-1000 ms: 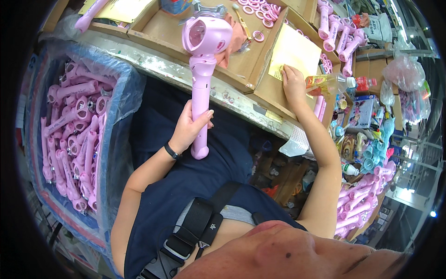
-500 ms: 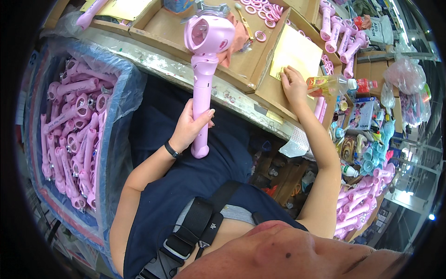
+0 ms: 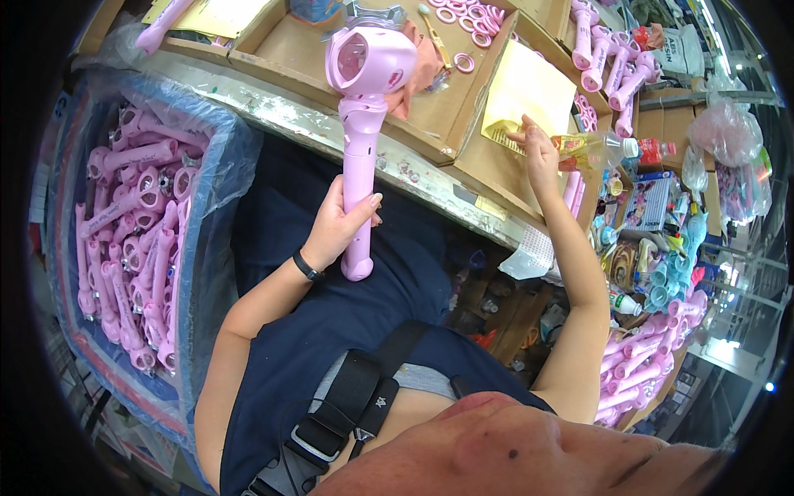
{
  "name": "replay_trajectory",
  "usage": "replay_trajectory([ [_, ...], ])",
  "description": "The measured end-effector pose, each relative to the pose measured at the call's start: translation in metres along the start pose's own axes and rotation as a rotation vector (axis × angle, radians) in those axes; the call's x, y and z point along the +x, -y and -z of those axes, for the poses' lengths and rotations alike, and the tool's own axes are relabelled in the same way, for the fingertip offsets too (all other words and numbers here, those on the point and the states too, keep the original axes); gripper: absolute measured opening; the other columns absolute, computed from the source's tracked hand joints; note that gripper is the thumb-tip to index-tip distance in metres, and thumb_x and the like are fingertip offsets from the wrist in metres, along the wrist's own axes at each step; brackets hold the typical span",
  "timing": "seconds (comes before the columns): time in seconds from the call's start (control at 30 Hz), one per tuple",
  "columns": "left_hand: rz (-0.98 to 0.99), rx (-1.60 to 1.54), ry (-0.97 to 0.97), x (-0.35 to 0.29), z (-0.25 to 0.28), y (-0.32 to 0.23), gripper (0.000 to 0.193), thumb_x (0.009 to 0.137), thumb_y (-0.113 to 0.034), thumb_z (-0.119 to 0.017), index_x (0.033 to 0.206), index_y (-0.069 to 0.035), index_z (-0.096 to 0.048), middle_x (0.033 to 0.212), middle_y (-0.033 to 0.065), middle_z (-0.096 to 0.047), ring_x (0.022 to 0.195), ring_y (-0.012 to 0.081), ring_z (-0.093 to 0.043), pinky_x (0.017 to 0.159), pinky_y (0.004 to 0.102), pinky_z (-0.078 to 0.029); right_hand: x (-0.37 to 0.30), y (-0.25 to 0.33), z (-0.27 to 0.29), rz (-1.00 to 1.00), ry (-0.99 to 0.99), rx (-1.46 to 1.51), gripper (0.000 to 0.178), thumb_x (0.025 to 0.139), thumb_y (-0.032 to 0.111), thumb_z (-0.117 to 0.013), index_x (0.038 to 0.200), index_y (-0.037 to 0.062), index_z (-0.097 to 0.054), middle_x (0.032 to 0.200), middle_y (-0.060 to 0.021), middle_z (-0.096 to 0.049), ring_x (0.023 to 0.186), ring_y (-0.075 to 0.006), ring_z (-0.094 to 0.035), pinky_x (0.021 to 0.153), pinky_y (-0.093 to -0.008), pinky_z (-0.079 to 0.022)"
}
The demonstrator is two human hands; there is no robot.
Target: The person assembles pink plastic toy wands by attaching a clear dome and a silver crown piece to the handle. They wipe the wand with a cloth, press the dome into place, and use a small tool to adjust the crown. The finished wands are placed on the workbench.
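Note:
My left hand (image 3: 341,221) is wrapped round the handle of a pink plastic wand-shaped toy (image 3: 359,157). The toy stands nearly upright in front of my lap, its hollow round head at the top over the bench edge. My right hand (image 3: 541,159) is at the lower right corner of a pale yellow sheet (image 3: 529,87), which lies in a cardboard tray (image 3: 488,169). Thumb and fingers are drawn together there; whatever is between them is too small to make out. A clear bottle (image 3: 595,151) with a coloured label lies just beside that hand.
A blue plastic-lined bin (image 3: 217,157) full of similar pink toys stands at my left. Pink rings (image 3: 480,18) and a yellow-handled brush (image 3: 437,37) lie in the middle tray. More pink toys (image 3: 649,360) are piled at the right, others (image 3: 608,62) at the far right.
My right hand has moved slightly right and lifted from the yellow sheet, its fingers drawing together. My left hand and the pink toy have hardly moved.

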State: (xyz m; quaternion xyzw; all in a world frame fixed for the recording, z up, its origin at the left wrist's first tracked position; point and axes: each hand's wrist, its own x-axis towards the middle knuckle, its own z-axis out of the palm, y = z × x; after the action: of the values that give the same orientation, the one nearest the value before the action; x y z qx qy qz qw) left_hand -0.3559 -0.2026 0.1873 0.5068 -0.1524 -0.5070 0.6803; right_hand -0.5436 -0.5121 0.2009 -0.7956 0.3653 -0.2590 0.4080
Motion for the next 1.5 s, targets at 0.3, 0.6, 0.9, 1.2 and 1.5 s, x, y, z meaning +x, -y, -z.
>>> replay_trajectory([
  [0.3,0.011,-0.001,-0.006,0.000,-0.001,-0.001,0.032,0.088,-0.015,-0.062,0.110,-0.003,-0.043,0.084,0.0041,-0.055,0.068,0.0094,-0.058,0.062,0.0244,-0.050,0.012,0.023,-0.004,0.070,0.045,-0.446,0.029,0.087,0.028,-0.061,0.092,0.0003,-0.064,0.103,-0.0151,-0.059,0.095,-0.0205,-0.058,0.074,-0.0279,-0.049],
  [0.6,0.002,0.001,-0.011,0.000,-0.002,-0.001,0.031,0.088,-0.015,-0.062,0.110,-0.003,-0.043,0.084,0.0040,-0.055,0.067,0.0092,-0.058,0.062,0.0244,-0.050,0.053,0.004,-0.006,-0.249,0.140,-0.295,0.021,0.094,0.020,-0.050,0.092,-0.0013,-0.051,0.076,-0.0056,-0.056,0.068,-0.0120,-0.054,0.063,-0.0261,-0.047],
  [0.9,0.008,-0.013,-0.006,-0.001,-0.001,0.000,0.031,0.088,-0.016,-0.063,0.108,-0.003,-0.044,0.084,0.0036,-0.055,0.067,0.0087,-0.058,0.062,0.0239,-0.050,0.091,0.050,-0.006,-0.614,0.486,-0.255,0.030,0.082,0.019,-0.041,0.085,-0.0100,-0.051,0.071,-0.0168,-0.058,0.057,-0.0239,-0.060,0.055,-0.0334,-0.053],
  [1.2,0.009,-0.013,0.012,0.000,0.001,0.000,0.031,0.088,-0.018,-0.063,0.107,-0.002,-0.044,0.084,0.0036,-0.055,0.068,0.0089,-0.057,0.063,0.0240,-0.049,0.102,0.049,-0.005,-0.757,0.486,-0.147,0.036,0.084,0.022,-0.038,0.101,-0.0087,-0.045,0.083,-0.0210,-0.058,0.067,-0.0287,-0.063,0.063,-0.0376,-0.057],
  [1.5,0.051,-0.232,0.129,0.011,0.012,-0.017,0.041,0.093,-0.027,-0.055,0.120,0.000,-0.040,0.100,0.0123,-0.059,0.086,0.0184,-0.063,0.077,0.0304,-0.053,0.071,0.070,0.009,-0.469,0.248,0.145,0.027,0.090,0.018,-0.042,0.104,-0.0038,-0.045,0.100,-0.0182,-0.060,0.090,-0.0272,-0.062,0.077,-0.0378,-0.053],
])
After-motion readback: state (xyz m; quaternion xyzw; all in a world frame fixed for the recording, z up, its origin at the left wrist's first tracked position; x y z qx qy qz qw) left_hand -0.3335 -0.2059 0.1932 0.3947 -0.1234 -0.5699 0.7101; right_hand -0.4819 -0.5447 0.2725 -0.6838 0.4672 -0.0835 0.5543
